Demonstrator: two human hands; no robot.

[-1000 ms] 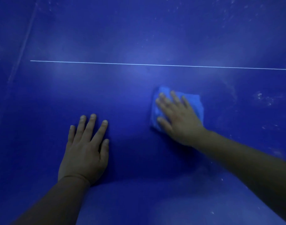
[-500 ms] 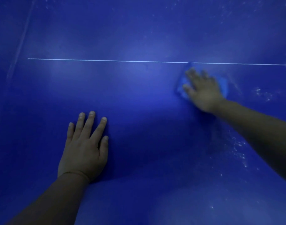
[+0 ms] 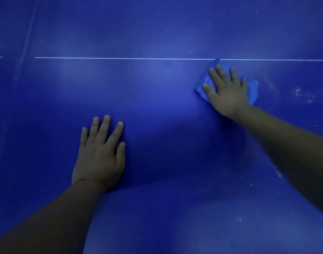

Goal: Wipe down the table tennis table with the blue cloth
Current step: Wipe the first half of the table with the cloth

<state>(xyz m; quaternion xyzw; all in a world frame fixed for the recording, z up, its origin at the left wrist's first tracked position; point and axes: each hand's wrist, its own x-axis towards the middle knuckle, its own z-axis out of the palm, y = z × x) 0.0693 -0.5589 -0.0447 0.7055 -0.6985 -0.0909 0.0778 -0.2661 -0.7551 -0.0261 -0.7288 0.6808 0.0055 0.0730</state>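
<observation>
The dark blue table tennis table (image 3: 157,107) fills the whole view, with a thin white line (image 3: 120,58) running across it. A folded light blue cloth (image 3: 253,88) lies flat on the table at the right, its far corner touching the line. My right hand (image 3: 226,90) presses on the cloth with fingers straight and spread, covering most of it. My left hand (image 3: 100,154) rests flat on the bare table at lower left, fingers straight.
Pale dust specks and smears (image 3: 303,94) mark the table to the right of the cloth and under my right forearm. A faint seam (image 3: 27,33) runs down the table's far left side.
My right hand slid the cloth away and to the right up to the white line, then drew it back a little toward me. My left hand stayed put.
</observation>
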